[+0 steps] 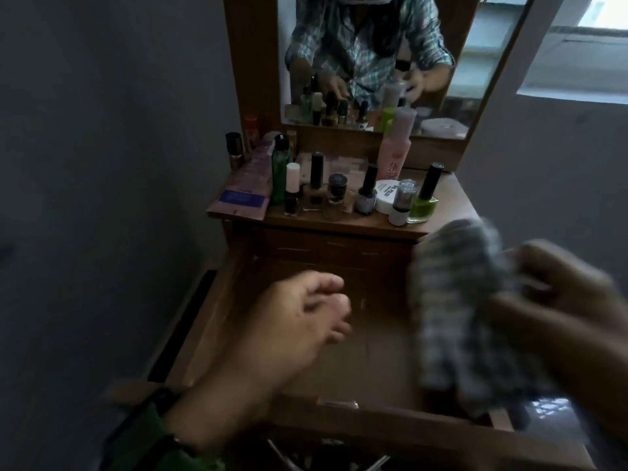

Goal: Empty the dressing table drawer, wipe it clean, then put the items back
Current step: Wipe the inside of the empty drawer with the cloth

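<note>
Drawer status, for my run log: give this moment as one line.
stage: wiping next | drawer: open, emptied | right hand: holds checked cloth | left hand: empty | bottles: on tabletop

both hands raised, forearms reaching forward
left hand (299,321) hangs loosely curled and holds nothing; right hand (557,300), blurred, has fingers pinched closed.

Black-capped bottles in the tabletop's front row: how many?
4. One tall clear bottle left of centre, a short jar beside it, a bluish bottle mid-row, and the lime-green bottle at the right end. Others behind may be hidden.
</note>
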The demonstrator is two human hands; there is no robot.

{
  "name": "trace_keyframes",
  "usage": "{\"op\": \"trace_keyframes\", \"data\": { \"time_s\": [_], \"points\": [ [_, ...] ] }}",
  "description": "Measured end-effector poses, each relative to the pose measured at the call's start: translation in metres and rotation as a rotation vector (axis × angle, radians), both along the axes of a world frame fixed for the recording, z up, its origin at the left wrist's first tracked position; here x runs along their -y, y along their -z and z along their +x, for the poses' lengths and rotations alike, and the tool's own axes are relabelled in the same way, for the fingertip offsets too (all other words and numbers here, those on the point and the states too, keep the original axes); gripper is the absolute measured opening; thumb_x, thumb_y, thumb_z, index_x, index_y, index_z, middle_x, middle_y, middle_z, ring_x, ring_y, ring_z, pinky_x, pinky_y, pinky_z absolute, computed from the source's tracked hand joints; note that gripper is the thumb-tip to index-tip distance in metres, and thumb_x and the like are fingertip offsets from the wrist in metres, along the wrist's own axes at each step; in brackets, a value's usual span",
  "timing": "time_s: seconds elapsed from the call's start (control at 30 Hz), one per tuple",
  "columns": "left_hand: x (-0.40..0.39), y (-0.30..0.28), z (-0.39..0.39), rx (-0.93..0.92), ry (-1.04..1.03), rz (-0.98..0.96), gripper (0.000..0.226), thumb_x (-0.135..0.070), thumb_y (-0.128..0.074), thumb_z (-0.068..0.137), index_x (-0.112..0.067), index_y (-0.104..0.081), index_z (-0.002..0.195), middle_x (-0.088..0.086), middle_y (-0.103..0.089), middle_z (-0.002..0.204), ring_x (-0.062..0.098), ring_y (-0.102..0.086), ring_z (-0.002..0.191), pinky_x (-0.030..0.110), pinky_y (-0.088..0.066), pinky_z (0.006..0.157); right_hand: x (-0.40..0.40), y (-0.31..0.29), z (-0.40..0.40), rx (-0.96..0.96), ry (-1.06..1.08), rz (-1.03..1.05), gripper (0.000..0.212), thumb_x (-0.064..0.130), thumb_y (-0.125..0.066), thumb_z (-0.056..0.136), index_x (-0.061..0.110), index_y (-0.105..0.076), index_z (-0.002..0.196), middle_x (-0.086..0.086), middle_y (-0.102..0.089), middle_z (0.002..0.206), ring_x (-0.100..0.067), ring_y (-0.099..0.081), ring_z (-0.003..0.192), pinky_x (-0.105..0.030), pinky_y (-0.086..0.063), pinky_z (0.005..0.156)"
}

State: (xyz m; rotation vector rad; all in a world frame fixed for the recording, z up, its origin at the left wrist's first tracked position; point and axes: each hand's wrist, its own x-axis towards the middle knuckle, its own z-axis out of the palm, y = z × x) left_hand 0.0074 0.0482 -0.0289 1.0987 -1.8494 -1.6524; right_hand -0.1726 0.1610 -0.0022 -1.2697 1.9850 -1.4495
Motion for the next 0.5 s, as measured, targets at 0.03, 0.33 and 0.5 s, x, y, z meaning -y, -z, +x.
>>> {"op": "trace_keyframes", "data": {
  "time_s": [0.03, 0.33, 0.5],
  "points": [
    [-0.008, 0.003, -0.007, -0.037, 0.014, 0.131, 0.013, -0.017, -0.054, 0.090, -0.018, -0.062, 0.100, -0.001, -0.070, 0.090, 0.009, -0.069, 0.075, 0.015, -0.054, 0.061, 0.003, 0.011, 0.020, 0.069, -0.126, 0.027, 0.020, 0.007, -0.070, 0.062, 0.013, -0.057, 0.076, -0.016, -0.066, 0.074, -0.016, -0.063, 0.061, -0.023, -0.049, 0.050],
    [0.013, 0.021, 0.016, 0.244, -0.001, -0.116, 0.023, -0.020, -0.058, 0.088, -0.025, -0.065, 0.109, -0.006, -0.072, 0.094, 0.011, -0.068, 0.087, 0.033, -0.057, 0.083, 0.080, 0.057, 0.017, -0.972, -0.313, 0.288, 0.026, 0.031, -0.052, 0.080, 0.032, -0.041, 0.103, 0.005, -0.048, 0.103, -0.019, -0.058, 0.088, -0.033, -0.045, 0.058],
    [0.044, 0.027, 0.023, 0.729, -0.035, -0.710, 0.051, -0.029, -0.051, 0.091, -0.028, -0.033, 0.138, -0.003, -0.037, 0.144, 0.011, -0.035, 0.133, 0.019, -0.035, 0.100, 0.112, 0.075, -0.020, -1.484, -0.283, 0.558, 0.039, 0.025, -0.018, 0.096, 0.023, -0.042, 0.126, -0.009, -0.039, 0.130, -0.028, -0.054, 0.102, -0.035, -0.050, 0.059]
  ]
}}
